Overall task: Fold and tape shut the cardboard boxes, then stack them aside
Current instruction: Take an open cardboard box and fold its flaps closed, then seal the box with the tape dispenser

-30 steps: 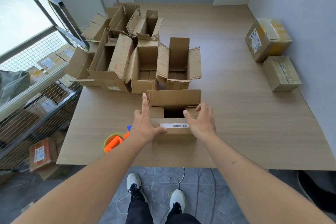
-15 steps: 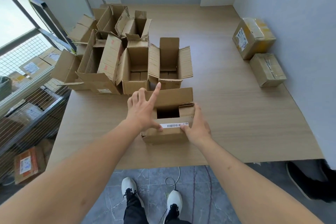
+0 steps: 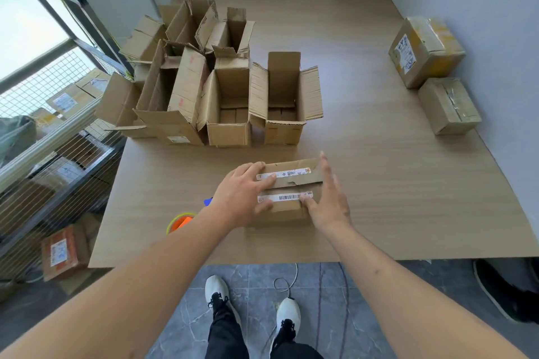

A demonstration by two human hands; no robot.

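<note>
Left hand flat, fingers straight, pressing folded flaps of small box so they stay shut; right hand open, steadying side. Tape dispenser near left, ready.

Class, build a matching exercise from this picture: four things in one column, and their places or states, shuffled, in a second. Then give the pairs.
Things:
1. small box
2. tape dispenser
3. sealed boxes
4. open boxes

Places or states:
A. by the right wall
B. flaps folded down, under both hands
C. flaps up, at the table's back left
D. orange, partly hidden by the left forearm

Pairs: 1-B, 2-D, 3-A, 4-C
</note>
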